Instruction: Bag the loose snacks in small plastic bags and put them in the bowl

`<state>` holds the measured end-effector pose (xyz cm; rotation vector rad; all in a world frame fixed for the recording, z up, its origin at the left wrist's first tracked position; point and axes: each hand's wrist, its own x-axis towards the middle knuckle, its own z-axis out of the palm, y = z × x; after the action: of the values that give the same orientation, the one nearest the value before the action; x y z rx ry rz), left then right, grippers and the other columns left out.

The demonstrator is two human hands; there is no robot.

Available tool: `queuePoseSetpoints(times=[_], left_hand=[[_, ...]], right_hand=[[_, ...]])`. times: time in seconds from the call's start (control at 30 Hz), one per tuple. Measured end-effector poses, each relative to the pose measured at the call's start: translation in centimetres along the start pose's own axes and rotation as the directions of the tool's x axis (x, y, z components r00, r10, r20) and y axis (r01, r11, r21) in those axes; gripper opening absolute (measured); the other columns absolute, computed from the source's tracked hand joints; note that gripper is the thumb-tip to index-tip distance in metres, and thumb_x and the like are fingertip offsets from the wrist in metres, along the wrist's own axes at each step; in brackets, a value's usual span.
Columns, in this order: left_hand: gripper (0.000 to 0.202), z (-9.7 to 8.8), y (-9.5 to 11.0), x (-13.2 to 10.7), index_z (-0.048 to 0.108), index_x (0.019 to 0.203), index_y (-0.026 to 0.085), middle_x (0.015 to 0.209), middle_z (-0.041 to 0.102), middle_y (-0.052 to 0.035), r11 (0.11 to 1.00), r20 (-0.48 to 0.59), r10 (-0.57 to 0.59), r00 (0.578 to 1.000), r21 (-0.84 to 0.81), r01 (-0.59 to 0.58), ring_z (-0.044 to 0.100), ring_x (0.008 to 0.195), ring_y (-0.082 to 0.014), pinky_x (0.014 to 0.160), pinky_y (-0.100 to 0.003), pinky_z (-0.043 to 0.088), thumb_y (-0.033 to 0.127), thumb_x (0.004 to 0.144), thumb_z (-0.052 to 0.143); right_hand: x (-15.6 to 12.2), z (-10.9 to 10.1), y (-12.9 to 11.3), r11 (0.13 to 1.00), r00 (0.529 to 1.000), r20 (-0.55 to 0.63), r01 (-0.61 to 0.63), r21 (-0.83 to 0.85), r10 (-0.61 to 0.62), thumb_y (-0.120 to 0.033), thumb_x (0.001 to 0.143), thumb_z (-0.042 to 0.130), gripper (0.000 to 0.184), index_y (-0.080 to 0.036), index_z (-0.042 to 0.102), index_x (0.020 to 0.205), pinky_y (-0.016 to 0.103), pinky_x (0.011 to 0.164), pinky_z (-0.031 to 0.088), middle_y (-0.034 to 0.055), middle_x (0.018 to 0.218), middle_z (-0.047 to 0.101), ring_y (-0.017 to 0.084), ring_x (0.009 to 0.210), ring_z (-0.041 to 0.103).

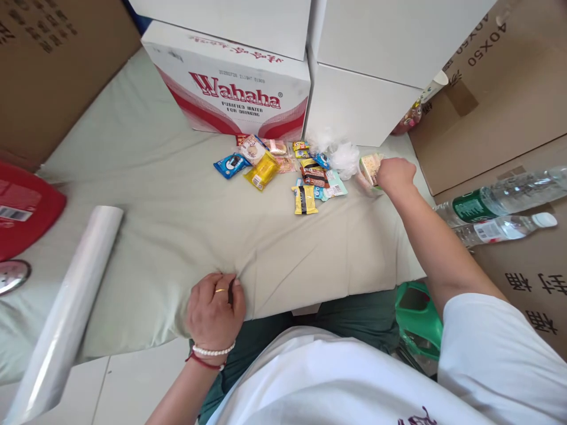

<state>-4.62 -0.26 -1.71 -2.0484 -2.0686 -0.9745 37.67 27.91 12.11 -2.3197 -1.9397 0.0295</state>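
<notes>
My left hand point(215, 310) rests on the near edge of the pale green cloth point(177, 230), fingers curled and pinching a fold of it. My right hand point(395, 175) is stretched out to the far right of the cloth, closed on a small pale snack packet point(370, 167). Just left of that hand lies a scatter of several small snack packets, among them a blue one point(231, 164), a yellow one point(263, 171) and a yellow-and-black one point(304, 199). A crumpled clear plastic bag point(343, 156) lies beside the right hand.
A roll of clear film point(71, 301) lies on the cloth at left. White cartons, one marked Wahaha point(230, 88), stand behind the snacks. Brown cardboard boxes point(496, 88) flank both sides. Two water bottles point(505, 203) lie at right. A red object point(22, 206) sits at far left.
</notes>
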Motion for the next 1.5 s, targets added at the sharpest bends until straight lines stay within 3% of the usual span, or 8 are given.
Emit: queuePoseSetpoints(times=[0.17, 0.4, 0.6, 0.87, 0.97, 1.1, 1.2, 1.5], left_hand=[[0.015, -0.3, 0.5, 0.2, 0.070, 0.105, 0.021, 0.103, 0.070, -0.0119, 0.997, -0.031, 0.066, 0.997, 0.032, -0.065, 0.067, 0.106, -0.0296, 0.092, -0.041, 0.052, 0.020, 0.091, 0.064], [0.019, -0.5, 0.7, 0.5, 0.068, 0.106, 0.017, 0.102, 0.071, -0.0121, 0.986, -0.056, 0.135, 0.989, 0.104, -0.129, 0.068, 0.103, -0.0291, 0.089, -0.039, 0.054, 0.013, 0.087, 0.067], [0.020, -0.4, 0.8, 0.5, 0.068, 0.106, 0.018, 0.101, 0.071, -0.0109, 0.987, -0.070, 0.133, 0.989, 0.099, -0.126, 0.069, 0.102, -0.0279, 0.089, -0.038, 0.055, 0.012, 0.087, 0.068], [0.010, -1.0, 1.4, 0.3, 0.070, 0.102, 0.021, 0.102, 0.069, -0.0078, 0.908, -0.036, -0.129, 0.991, -0.406, 0.104, 0.069, 0.097, -0.0218, 0.088, -0.038, 0.056, 0.026, 0.097, 0.063], [0.028, -1.2, 4.9, 1.8, 0.064, 0.115, 0.023, 0.108, 0.065, -0.0064, 0.514, 0.291, -0.296, 0.910, -0.754, 0.408, 0.070, 0.097, -0.0209, 0.080, -0.036, 0.060, 0.046, 0.099, 0.063], [0.075, 0.3, 10.7, 4.6, 0.052, 0.137, 0.032, 0.140, 0.055, -0.0096, -0.120, 0.749, -0.105, 0.654, -0.663, 0.739, 0.066, 0.119, -0.0264, 0.085, -0.042, 0.063, 0.070, 0.078, 0.079], [0.084, 2.0, 13.4, 5.6, 0.060, 0.133, 0.027, 0.131, 0.063, -0.0081, -0.130, 0.834, 0.049, 0.550, -0.540, 0.831, 0.067, 0.106, -0.0214, 0.085, -0.034, 0.059, 0.056, 0.062, 0.096], [0.048, 3.1, 13.6, 4.7, 0.070, 0.095, 0.018, 0.082, 0.069, 0.0026, -0.038, 0.847, -0.099, 0.522, -0.527, 0.849, 0.060, 0.069, -0.0120, 0.065, -0.026, 0.049, 0.034, 0.057, 0.094]], right_hand=[[1.9, -1.9, -5.5, 0.985, 0.993, -0.051, 0.096, -0.146, -0.104, -0.023, 0.104, 0.047, 0.034, -0.009, 0.074, 0.121, 0.046, 0.096, 0.045, 0.0216, 0.121, 0.068, 0.032, 0.117, 0.062], [5.3, 4.2, -12.8, 0.826, 0.826, -0.004, 0.563, -0.019, -0.563, -0.019, 0.102, 0.048, 0.025, -0.018, 0.071, 0.111, 0.048, 0.098, 0.049, 0.0157, 0.140, 0.058, 0.034, 0.129, 0.049], [5.5, 3.4, -10.7, 0.721, 0.868, -0.337, 0.492, 0.487, -0.365, -0.048, 0.100, 0.062, 0.028, -0.021, 0.066, 0.095, 0.043, 0.093, 0.053, 0.0107, 0.111, 0.065, 0.026, 0.107, 0.059], [-8.8, 2.4, -6.8, 0.146, 0.984, 0.080, -0.057, 0.988, -0.156, -0.054, 0.074, 0.084, 0.041, -0.023, 0.062, 0.089, 0.029, 0.068, 0.054, -0.0010, 0.082, 0.066, 0.016, 0.075, 0.063], [-15.8, 4.2, -6.9, 0.082, 0.971, 0.204, -0.195, 0.977, -0.126, -0.047, 0.068, 0.087, 0.041, -0.023, 0.062, 0.089, 0.025, 0.061, 0.049, -0.0023, 0.081, 0.066, 0.014, 0.068, 0.059], [-22.8, 6.8, -7.9, -0.030, 0.946, 0.303, -0.309, 0.951, -0.117, -0.047, 0.071, 0.086, 0.039, -0.024, 0.061, 0.091, 0.023, 0.057, 0.046, -0.0031, 0.082, 0.065, 0.012, 0.064, 0.055], [-25.2, 7.9, -8.1, 0.023, 0.954, 0.264, -0.264, 0.964, -0.141, -0.053, 0.084, 0.078, 0.033, -0.023, 0.066, 0.092, 0.025, 0.063, 0.048, -0.0006, 0.084, 0.067, 0.013, 0.068, 0.057], [-24.8, 7.3, -4.5, -0.003, 0.952, 0.295, -0.296, 0.955, -0.079, -0.054, 0.078, 0.086, 0.035, -0.022, 0.074, 0.089, 0.023, 0.051, 0.041, -0.0017, 0.076, 0.062, 0.010, 0.059, 0.047]])
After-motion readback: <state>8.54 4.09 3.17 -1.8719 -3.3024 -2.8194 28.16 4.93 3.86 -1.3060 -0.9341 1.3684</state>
